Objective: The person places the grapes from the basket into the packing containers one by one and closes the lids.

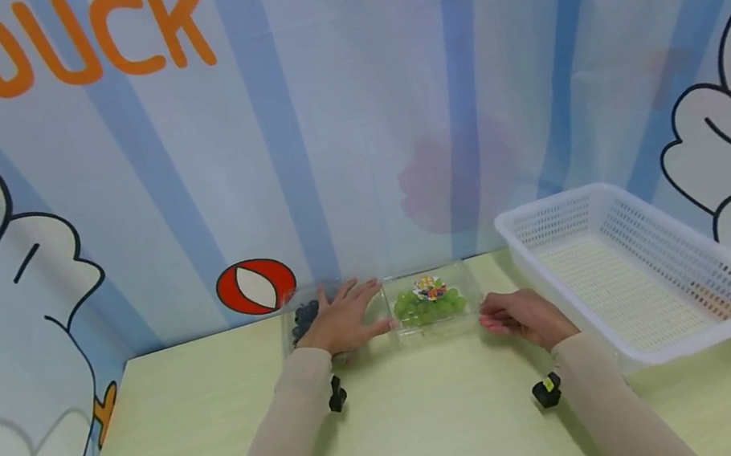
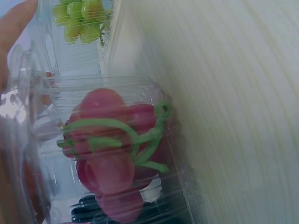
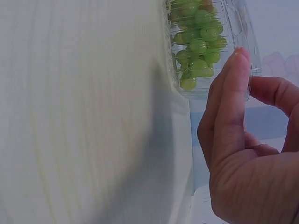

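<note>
Two clear plastic boxes stand side by side at the table's back edge. Over the lid of the left box (image 2: 65, 88) my left hand (image 1: 347, 321) lies with its fingers spread. Inside that box are red grapes (image 2: 110, 168) with a green stem and dark grapes (image 1: 305, 318), partly hidden by the hand. The right box (image 1: 469, 283) holds green grapes (image 1: 416, 307) and has a colourful round sticker (image 1: 429, 288) on its lid. At its right end, my right hand (image 1: 523, 314) pinches the rim between thumb and fingers (image 3: 233, 93).
A white plastic basket (image 1: 566, 307) with slotted walls stands at the right of the table, close to my right forearm. Behind the boxes hangs a striped blue curtain (image 1: 350, 100) with cartoon ducks. The pale wooden table (image 1: 444, 426) stretches in front.
</note>
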Action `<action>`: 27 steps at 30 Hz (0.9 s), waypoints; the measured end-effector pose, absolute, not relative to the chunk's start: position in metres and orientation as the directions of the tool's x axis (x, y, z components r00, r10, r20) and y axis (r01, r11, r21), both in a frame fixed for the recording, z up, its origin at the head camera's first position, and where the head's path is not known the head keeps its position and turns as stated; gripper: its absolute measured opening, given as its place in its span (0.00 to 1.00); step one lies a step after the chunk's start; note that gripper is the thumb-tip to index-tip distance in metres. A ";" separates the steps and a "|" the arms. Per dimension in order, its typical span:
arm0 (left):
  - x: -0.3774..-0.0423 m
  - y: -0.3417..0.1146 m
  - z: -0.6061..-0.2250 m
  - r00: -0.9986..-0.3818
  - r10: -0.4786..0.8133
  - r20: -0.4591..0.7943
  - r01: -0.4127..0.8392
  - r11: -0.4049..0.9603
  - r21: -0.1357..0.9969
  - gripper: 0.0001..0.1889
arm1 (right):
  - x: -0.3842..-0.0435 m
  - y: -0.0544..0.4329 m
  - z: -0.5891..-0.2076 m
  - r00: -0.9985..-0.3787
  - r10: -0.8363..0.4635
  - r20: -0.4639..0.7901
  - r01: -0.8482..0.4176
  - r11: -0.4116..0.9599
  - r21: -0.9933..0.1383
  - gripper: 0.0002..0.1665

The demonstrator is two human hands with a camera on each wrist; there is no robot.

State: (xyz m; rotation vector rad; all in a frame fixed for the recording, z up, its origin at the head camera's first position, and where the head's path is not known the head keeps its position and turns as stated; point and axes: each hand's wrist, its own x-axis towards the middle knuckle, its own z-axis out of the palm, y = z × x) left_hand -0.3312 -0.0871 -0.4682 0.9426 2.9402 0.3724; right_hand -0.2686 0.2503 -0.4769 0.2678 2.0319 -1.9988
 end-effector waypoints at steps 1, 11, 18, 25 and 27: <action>-0.331 -0.087 -0.468 -0.816 0.576 0.043 0.569 0.788 0.235 0.45 | -0.269 0.250 -0.477 -0.943 -0.061 -0.327 0.326 0.027 -0.945 0.24; -0.330 -0.087 -0.466 -0.817 0.576 0.028 0.566 0.790 0.236 0.45 | -0.269 0.250 -0.476 -0.942 -0.060 -0.331 0.329 0.037 -0.944 0.24; -0.331 -0.087 -0.466 -0.817 0.576 0.031 0.567 0.792 0.227 0.45 | -0.268 0.250 -0.477 -0.948 -0.067 -0.312 0.309 0.048 -0.950 0.24; -0.330 -0.086 -0.465 -0.817 0.576 0.022 0.565 0.792 0.231 0.45 | -0.269 0.251 -0.479 -0.949 -0.066 -0.308 0.306 0.046 -0.951 0.25; -0.330 -0.086 -0.465 -0.816 0.578 0.027 0.567 0.790 0.231 0.45 | -0.269 0.251 -0.479 -0.949 -0.066 -0.307 0.305 0.044 -0.951 0.25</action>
